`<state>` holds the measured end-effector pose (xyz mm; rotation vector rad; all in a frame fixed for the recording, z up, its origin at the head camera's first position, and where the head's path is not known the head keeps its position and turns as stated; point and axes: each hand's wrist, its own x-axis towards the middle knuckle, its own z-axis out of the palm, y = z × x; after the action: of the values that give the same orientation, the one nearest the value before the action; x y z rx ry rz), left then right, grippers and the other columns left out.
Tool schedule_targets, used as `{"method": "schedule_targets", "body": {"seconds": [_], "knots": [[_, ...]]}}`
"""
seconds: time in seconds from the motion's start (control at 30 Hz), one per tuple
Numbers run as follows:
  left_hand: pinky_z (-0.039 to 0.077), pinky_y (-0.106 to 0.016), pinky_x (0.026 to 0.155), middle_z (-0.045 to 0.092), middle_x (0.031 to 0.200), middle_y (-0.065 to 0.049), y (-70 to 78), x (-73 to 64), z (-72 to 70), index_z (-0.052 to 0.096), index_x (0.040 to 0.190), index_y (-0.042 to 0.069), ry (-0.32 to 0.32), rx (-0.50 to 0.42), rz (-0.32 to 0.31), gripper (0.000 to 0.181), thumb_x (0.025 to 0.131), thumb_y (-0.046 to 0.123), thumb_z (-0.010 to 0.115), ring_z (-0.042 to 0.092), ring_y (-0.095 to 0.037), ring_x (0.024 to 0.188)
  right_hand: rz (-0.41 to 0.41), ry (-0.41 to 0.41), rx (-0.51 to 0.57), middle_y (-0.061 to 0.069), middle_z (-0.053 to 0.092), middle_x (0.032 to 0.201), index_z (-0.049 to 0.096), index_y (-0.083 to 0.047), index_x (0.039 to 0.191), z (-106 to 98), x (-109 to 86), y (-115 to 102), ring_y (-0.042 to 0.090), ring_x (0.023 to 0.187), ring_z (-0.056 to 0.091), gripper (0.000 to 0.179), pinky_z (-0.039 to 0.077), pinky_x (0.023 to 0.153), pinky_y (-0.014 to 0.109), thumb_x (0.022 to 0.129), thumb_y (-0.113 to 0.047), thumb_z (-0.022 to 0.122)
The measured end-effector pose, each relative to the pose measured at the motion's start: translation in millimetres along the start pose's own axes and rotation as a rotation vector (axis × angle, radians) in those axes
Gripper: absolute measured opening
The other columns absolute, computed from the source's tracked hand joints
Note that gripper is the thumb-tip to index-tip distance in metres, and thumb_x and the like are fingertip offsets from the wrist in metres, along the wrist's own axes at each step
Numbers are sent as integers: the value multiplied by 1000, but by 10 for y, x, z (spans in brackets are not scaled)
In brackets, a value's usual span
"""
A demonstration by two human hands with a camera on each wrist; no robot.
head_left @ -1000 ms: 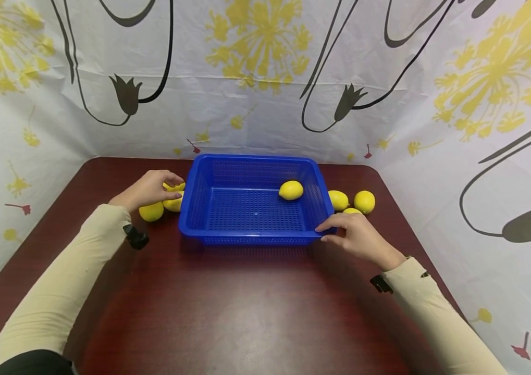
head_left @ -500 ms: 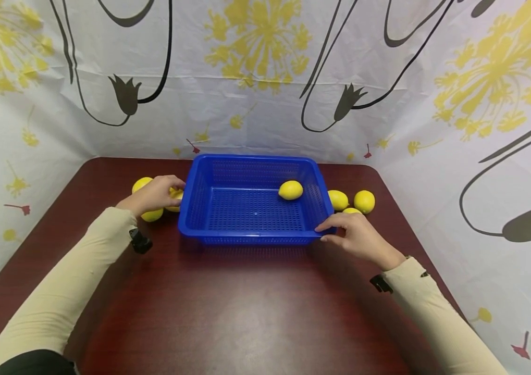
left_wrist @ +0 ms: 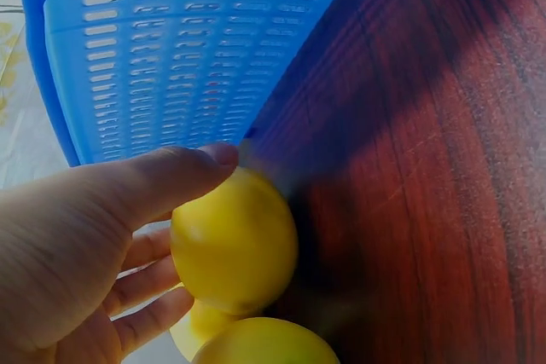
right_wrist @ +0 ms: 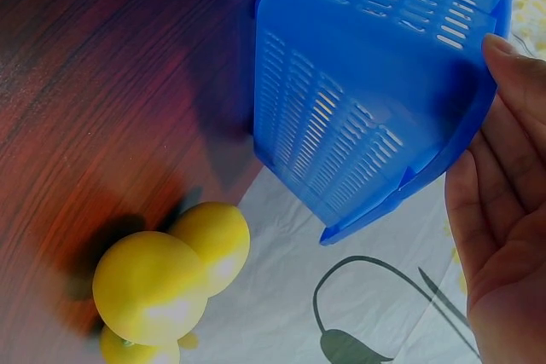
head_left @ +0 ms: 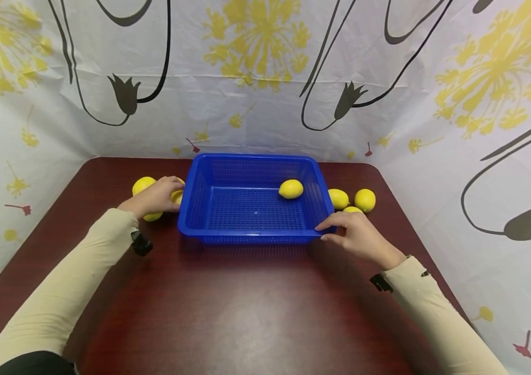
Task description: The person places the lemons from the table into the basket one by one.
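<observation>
A blue plastic basket [head_left: 256, 208] with slotted walls stands at the back of the table, one lemon [head_left: 291, 189] lying inside toward its right. Just outside the basket's left wall, my left hand [head_left: 155, 196] has its thumb and fingers round a lemon [left_wrist: 235, 240]. More lemons sit close by, one [head_left: 143, 184] behind that hand and another [left_wrist: 266, 343] below the held one in the left wrist view. At the basket's near right corner, my right hand [head_left: 356, 234] pinches the rim, thumb on one side and fingers on the other, as the right wrist view shows.
Several lemons [head_left: 365, 200] rest on the table right of the basket, beyond my right hand. The dark red wooden table [head_left: 246, 302] extends toward me. A white patterned sheet [head_left: 256, 120] hangs behind and along both sides.
My left hand has moved slightly right and down, and its fingers have gone from spread above the lemons to round one. A lemon behind it came into sight. My right hand stays put.
</observation>
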<state>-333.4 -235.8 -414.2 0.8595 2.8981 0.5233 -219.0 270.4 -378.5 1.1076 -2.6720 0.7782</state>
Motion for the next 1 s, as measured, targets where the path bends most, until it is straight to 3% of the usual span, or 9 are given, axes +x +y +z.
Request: {"method": "schedule_targets", "body": {"seconds": [0.17, 0.47, 0.73, 1.0], "knots": [[39, -57, 105, 63, 123, -28, 27, 3, 42, 63, 125, -10, 22, 32, 33, 59, 82, 26, 82, 52, -45, 119, -4, 3, -1, -8, 73, 98, 79, -15, 103, 4, -5, 6, 6, 76, 58, 27, 53, 59, 35, 80, -3, 84], [42, -56, 104, 65, 121, -21, 98, -9, 98, 61, 129, -6, 5, 31, 3, 59, 82, 23, 83, 56, -40, 115, -10, 9, -6, -8, 73, 98, 78, -15, 103, 5, -8, -3, 5, 76, 59, 27, 53, 59, 34, 80, -2, 85], [45, -55, 100, 68, 111, -22, 87, -16, 203, 64, 119, -8, 93, 49, 145, 52, 77, 18, 83, 60, -43, 109, -13, 9, -2, -7, 73, 98, 78, -15, 103, 4, -7, -17, 6, 76, 58, 27, 53, 59, 36, 79, -2, 85], [44, -55, 101, 66, 114, -24, 91, -23, 211, 63, 121, -10, 85, 43, 95, 56, 78, 19, 84, 59, -43, 110, -7, 12, 5, -8, 73, 98, 78, -15, 103, 9, -9, -10, 6, 76, 59, 28, 53, 59, 36, 79, -2, 85]]}}
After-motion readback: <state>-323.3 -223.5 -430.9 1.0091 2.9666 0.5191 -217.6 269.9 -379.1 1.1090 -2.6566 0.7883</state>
